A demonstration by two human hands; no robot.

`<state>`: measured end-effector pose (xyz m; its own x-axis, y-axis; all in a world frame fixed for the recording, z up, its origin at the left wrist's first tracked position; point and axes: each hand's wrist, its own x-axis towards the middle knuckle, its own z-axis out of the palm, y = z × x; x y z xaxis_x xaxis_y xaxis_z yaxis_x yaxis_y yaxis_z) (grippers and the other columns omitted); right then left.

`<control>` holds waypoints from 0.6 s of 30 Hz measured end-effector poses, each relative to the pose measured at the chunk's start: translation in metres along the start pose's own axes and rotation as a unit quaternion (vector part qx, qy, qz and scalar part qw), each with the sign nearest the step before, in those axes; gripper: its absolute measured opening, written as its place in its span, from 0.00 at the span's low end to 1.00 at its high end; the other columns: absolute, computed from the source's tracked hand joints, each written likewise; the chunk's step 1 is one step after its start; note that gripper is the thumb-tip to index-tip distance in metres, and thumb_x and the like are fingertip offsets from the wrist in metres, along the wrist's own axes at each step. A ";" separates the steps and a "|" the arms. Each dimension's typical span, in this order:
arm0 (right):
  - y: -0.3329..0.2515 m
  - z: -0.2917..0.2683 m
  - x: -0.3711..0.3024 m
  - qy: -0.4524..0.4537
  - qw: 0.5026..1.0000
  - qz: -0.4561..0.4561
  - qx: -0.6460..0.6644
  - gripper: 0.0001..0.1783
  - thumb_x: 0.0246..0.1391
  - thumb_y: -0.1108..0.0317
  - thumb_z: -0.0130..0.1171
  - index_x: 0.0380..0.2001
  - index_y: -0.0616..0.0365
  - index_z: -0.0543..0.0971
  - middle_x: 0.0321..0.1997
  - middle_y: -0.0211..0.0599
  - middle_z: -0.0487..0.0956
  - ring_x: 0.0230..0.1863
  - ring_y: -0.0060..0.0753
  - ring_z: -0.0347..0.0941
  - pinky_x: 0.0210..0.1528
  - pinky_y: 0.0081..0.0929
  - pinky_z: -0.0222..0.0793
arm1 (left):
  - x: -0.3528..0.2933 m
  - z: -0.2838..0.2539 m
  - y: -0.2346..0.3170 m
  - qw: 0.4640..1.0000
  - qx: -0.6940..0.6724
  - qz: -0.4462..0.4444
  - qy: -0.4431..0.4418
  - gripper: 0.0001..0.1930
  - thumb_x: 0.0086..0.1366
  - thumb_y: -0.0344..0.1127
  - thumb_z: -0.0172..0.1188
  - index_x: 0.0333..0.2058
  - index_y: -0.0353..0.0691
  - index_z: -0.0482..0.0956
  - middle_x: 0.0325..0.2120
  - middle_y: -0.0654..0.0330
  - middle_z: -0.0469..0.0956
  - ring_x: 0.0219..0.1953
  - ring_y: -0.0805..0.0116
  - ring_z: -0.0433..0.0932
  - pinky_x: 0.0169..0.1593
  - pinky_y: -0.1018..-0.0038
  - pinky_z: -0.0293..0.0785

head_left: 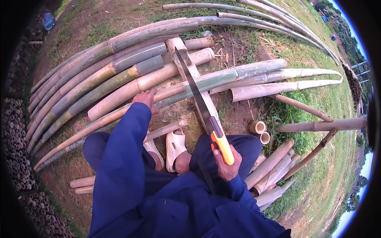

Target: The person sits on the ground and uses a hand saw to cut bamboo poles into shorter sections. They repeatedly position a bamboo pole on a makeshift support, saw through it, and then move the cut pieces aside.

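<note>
My right hand (229, 163) is wrapped round the orange and black handle of a hand saw (193, 87). Its long dark blade points away from me, crossing over a green bamboo pole (210, 80) and a split bamboo piece (190, 71) that lies crosswise beneath the poles. Whether the teeth touch the green pole I cannot tell. To the left, my left hand (146, 99) grips a thinner tan bamboo pole (115, 115) that lies along the green one, with its cut end near the blade.
Several thick bamboo poles (151, 75) lie at the far left, and longer ones (242, 20) curve across the back. Cut lengths (274, 168) are heaped by my right knee, near two short upright tubes (258, 127). A bamboo frame (317, 126) stands right; stacked bamboo ends (18, 146) fill the left.
</note>
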<state>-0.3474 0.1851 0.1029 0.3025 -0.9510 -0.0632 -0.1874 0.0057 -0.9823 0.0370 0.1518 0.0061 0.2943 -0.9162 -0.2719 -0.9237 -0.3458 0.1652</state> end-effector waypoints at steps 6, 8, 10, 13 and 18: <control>0.020 0.003 0.002 -0.031 0.994 -0.070 -0.076 0.07 0.57 0.75 0.70 0.37 0.64 0.81 0.24 0.29 0.77 0.23 0.18 0.70 0.28 0.22 0.67 | 0.005 -0.001 -0.002 1.000 0.001 -0.002 -0.014 0.46 0.44 0.52 0.81 0.61 0.47 0.71 0.51 0.51 0.81 0.53 0.48 0.81 0.58 0.55 0.77; 0.023 0.006 0.001 -0.036 0.993 -0.072 -0.084 0.08 0.58 0.74 0.70 0.37 0.63 0.81 0.23 0.31 0.77 0.22 0.20 0.70 0.28 0.23 0.67 | 0.005 -0.003 -0.002 0.999 -0.005 -0.016 -0.037 0.46 0.44 0.52 0.80 0.61 0.46 0.70 0.50 0.50 0.82 0.51 0.46 0.83 0.56 0.54 0.78; 0.024 0.013 0.005 -0.053 0.994 -0.060 -0.080 0.08 0.58 0.73 0.70 0.37 0.63 0.81 0.23 0.32 0.77 0.22 0.22 0.70 0.28 0.24 0.67 | 0.007 -0.001 -0.004 0.999 -0.010 -0.010 -0.029 0.46 0.44 0.52 0.80 0.61 0.46 0.70 0.50 0.49 0.82 0.51 0.46 0.83 0.56 0.54 0.78; 0.020 0.030 0.029 -0.098 0.989 -0.056 -0.094 0.10 0.58 0.72 0.70 0.39 0.63 0.80 0.23 0.36 0.77 0.22 0.28 0.73 0.29 0.29 0.70 | 0.009 -0.004 -0.001 0.999 -0.005 -0.014 -0.040 0.46 0.44 0.53 0.80 0.61 0.46 0.70 0.50 0.49 0.82 0.52 0.47 0.83 0.56 0.54 0.78; 0.032 0.018 0.014 -0.117 0.989 -0.050 -0.069 0.22 0.64 0.66 0.68 0.59 0.61 0.80 0.28 0.28 0.79 0.29 0.18 0.71 0.37 0.18 0.71 | 0.009 0.001 -0.004 0.999 0.005 -0.009 -0.036 0.46 0.46 0.52 0.79 0.64 0.47 0.70 0.50 0.45 0.83 0.53 0.46 0.82 0.58 0.55 0.78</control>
